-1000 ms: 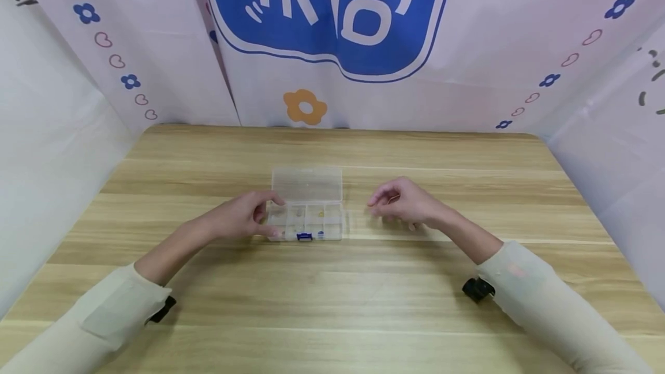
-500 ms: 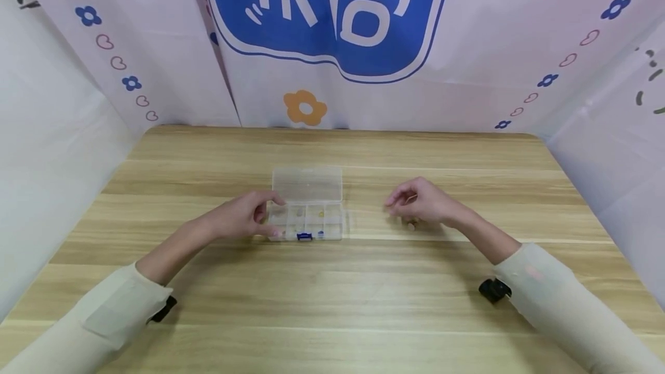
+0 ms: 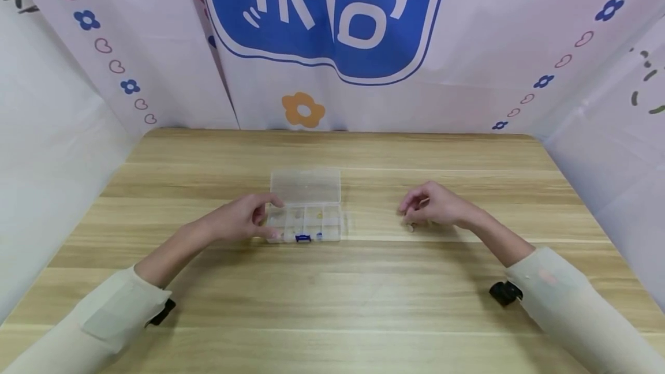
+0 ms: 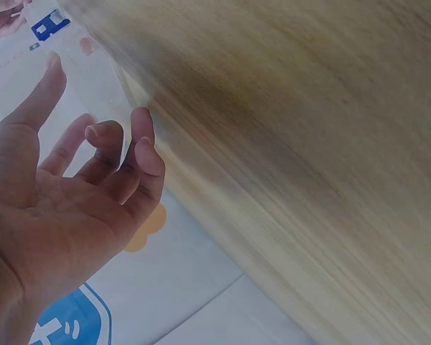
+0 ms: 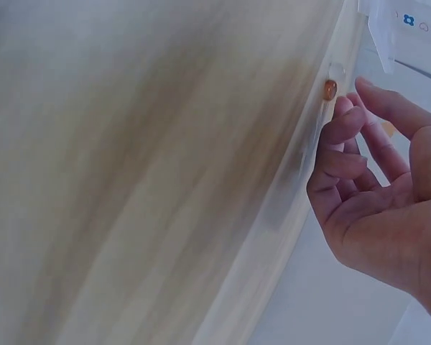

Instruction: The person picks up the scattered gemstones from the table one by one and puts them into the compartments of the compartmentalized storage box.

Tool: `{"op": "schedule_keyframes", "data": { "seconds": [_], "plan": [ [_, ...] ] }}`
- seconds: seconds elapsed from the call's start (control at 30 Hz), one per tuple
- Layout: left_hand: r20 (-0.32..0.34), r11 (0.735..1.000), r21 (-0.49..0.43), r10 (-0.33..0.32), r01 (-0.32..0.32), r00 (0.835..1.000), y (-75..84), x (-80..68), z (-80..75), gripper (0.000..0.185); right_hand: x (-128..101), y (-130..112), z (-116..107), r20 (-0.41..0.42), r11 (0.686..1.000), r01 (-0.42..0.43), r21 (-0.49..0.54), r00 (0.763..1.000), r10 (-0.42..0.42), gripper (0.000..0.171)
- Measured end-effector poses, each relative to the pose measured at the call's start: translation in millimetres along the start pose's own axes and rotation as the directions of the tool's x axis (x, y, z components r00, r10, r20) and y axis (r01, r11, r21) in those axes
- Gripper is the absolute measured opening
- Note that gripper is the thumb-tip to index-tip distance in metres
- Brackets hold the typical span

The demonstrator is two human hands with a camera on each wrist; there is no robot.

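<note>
Organizer box (image 3: 306,221) lid open, mid-bench (image 3: 332,281), a few small items already in compartments | left hand (image 3: 244,219) grips its left end | right hand (image 3: 436,208) loosely curled, empty, over small brown bead (image 3: 410,227) well right of box | bead not yet picked, likely next to sort

Bright even light, soft shadows, head view sharp with curved edges, wrist views blurred.
</note>
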State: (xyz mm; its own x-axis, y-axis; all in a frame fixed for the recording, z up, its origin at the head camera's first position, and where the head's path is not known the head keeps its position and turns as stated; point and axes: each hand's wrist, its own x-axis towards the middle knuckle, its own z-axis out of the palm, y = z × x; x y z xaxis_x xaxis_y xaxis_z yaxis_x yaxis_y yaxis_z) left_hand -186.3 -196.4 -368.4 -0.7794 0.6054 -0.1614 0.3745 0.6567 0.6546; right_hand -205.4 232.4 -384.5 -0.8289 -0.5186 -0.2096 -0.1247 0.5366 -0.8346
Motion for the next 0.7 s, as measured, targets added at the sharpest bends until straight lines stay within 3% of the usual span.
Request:
{"op": "schedule_keyframes", "data": {
  "seconds": [0.43, 0.7],
  "plan": [
    [0.000, 1.000, 0.011, -0.006, 0.006, 1.000, -0.8, 0.0, -0.5, 0.058, -8.9, 5.3, -9.1, 0.061, 1.000, -0.001, 0.009, 0.998, 0.000, 0.017],
    [-0.001, 1.000, 0.019, 0.004, -0.004, 1.000, -2.3, -0.2, -0.1, 0.056, -8.3, 6.0, -6.4, 0.064, 0.998, 0.034, -0.052, 0.997, -0.031, 0.011]
  ]
}}
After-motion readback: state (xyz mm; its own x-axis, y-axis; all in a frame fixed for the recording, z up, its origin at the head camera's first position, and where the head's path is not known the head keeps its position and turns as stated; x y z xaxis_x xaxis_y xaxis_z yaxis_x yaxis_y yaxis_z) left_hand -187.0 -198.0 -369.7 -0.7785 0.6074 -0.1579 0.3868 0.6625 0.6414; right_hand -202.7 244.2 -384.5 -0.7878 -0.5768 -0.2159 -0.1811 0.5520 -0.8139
